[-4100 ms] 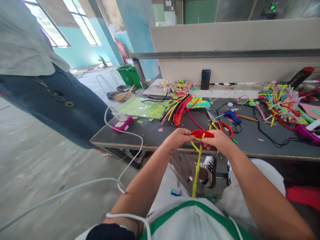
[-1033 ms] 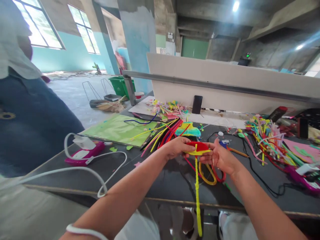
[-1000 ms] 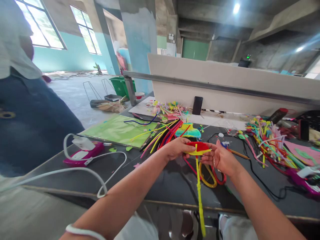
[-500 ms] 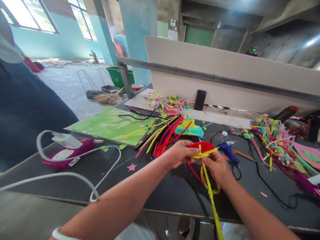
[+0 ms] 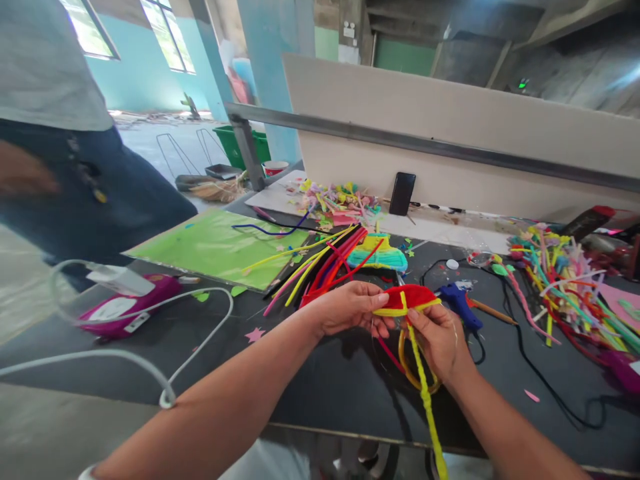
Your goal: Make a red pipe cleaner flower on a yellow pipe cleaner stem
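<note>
Between my hands is a red craft piece [image 5: 407,295] edged with yellow pipe cleaner, held just above the dark table. My left hand [image 5: 357,307] pinches its left end between thumb and fingers. My right hand [image 5: 435,337] grips its right side, the thumb on the yellow edge. A twisted yellow pipe cleaner [image 5: 425,400] hangs from the middle of the piece down past the table edge. Behind my right hand lies a yellow loop [image 5: 404,357], partly hidden. A bundle of coloured pipe cleaners [image 5: 340,260] lies beyond my left hand, beside a yellow and turquoise pipe-cleaner shape [image 5: 377,257].
A blue glue gun [image 5: 463,307] lies right of my hands, its black cord trailing. Pipe-cleaner scraps [image 5: 565,287] pile up at right. A purple power strip [image 5: 130,303] with white cable is at left, near a green sheet [image 5: 215,250]. A person [image 5: 75,153] stands at left.
The red piece has tilted, so more of its red face shows above the yellow edge. Both hands keep their hold. At left, more of the person has come into view.
</note>
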A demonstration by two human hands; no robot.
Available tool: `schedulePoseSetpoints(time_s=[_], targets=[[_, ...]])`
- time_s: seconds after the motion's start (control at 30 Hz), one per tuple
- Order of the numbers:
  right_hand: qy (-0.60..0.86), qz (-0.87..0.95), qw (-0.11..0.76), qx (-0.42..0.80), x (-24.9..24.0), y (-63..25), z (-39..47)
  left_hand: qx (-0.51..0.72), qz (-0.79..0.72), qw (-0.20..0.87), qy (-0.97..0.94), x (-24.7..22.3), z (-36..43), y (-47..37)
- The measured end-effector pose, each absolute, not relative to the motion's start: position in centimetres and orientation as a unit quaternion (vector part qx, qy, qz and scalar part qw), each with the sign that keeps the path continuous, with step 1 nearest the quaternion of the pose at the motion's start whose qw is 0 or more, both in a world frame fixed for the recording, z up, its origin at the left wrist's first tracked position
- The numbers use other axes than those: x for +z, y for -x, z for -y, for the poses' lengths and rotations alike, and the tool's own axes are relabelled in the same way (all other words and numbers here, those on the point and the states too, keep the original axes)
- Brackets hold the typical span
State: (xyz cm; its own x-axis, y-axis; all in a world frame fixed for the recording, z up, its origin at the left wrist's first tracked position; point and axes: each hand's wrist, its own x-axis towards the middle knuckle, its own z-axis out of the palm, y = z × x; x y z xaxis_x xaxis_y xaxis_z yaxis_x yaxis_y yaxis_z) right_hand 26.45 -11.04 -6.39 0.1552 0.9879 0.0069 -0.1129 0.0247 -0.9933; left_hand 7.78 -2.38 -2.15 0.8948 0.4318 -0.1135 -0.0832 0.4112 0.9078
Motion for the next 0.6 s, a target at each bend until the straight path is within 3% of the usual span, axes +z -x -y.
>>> schedulePoseSetpoints(time_s=[0.27, 0.6], targets=[[0.493, 0.351, 0.629, 0.488, -5.6, -26.5, 11.5, 0.142, -0.170, 0.844, -0.489, -2.4, 3.2, -8.9], [0.474, 0.315, 0.666, 0.482, -5.0, -25.6, 11.8, 0.188, -0.229, 0.764, -0.573, -2.0, 3.9, -9.1]])
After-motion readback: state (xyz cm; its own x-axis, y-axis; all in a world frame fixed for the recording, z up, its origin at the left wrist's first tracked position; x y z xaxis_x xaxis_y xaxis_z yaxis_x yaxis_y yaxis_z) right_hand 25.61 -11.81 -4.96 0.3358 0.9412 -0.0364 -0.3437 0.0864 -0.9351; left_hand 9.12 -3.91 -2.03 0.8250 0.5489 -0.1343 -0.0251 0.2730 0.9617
